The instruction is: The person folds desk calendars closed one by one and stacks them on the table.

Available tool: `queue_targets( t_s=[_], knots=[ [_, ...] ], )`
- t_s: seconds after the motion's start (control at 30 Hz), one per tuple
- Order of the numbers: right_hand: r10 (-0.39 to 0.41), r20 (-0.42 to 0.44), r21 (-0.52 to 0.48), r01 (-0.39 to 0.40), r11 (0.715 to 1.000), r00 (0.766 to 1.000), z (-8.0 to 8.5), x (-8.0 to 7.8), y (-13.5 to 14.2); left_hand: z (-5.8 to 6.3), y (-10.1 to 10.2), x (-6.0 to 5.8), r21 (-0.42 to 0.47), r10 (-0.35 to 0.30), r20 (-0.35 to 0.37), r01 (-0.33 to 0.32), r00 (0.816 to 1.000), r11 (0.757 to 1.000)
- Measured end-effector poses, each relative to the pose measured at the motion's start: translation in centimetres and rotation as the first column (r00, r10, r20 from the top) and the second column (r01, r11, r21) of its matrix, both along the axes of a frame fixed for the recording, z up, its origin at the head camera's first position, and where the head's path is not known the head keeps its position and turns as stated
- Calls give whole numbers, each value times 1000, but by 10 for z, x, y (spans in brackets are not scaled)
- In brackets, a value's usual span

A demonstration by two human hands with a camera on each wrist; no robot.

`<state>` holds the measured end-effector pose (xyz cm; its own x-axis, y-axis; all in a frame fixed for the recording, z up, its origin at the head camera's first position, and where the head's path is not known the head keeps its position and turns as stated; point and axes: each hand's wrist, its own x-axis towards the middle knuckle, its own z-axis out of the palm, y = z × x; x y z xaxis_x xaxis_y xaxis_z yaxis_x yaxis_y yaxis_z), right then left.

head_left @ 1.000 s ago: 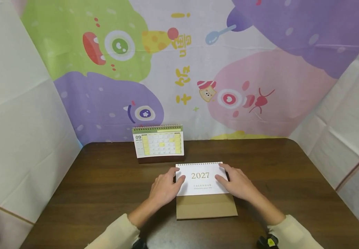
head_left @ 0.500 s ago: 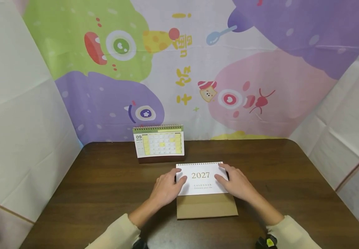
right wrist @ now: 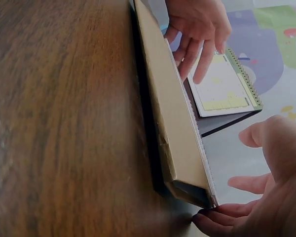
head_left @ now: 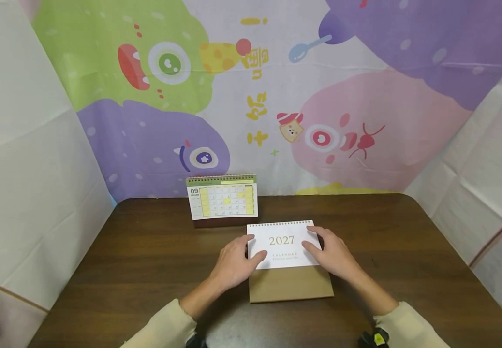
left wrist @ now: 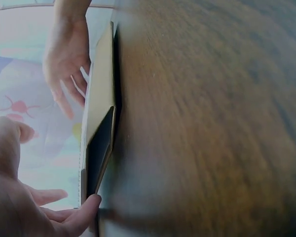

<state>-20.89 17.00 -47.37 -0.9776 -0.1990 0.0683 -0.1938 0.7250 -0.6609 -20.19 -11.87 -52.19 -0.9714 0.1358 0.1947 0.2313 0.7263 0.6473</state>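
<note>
A desk calendar with a white "2027" cover, a spiral top and a brown cardboard stand lies low on the table between both hands. My left hand is at its left side; in the left wrist view, the lower fingertips touch the stand's end while the thumb is spread away. Along the right side is my right hand. Its lower fingers meet the stand's end in the right wrist view, and the thumb stays apart. Both hands have loosely extended fingers.
Behind and to the left, a second desk calendar with a green top stands upright, showing page 09. The brown wooden table reaches back to a cartoon-printed cloth. White cloth walls flank it.
The 2027 calendar has shifted slightly away from the person and to the right. My left thumb has moved a little right; the right hand has barely moved. The green-topped calendar stays put.
</note>
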Motion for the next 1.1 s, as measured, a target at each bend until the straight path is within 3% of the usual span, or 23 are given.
queue_targets(
  t_s=[0.17,0.2,0.5,0.73,1.0,1.1],
  knots=[
    [2,-36,-34,-3,999,999,-5,-3,2,-15,2,-8,-28,12,-3,-12,1000,1000],
    [4,-71,-35,-7,999,997,-13,-8,4,-16,2,-8,-28,16,0,-16,1000,999],
    [35,-194,-19,-39,999,980,-60,-32,19,-11,6,-5,32,23,26,-23,999,999],
    [70,-182,35,-65,997,981,-90,-50,29,-12,6,-3,13,3,27,-3,1000,1000],
    [74,-165,70,-63,996,984,-85,-47,23,-13,4,-2,33,-40,-15,41,999,999],
    [63,-122,58,-57,997,991,-51,-29,12,-14,4,-4,30,-50,-16,50,999,998]
  ],
)
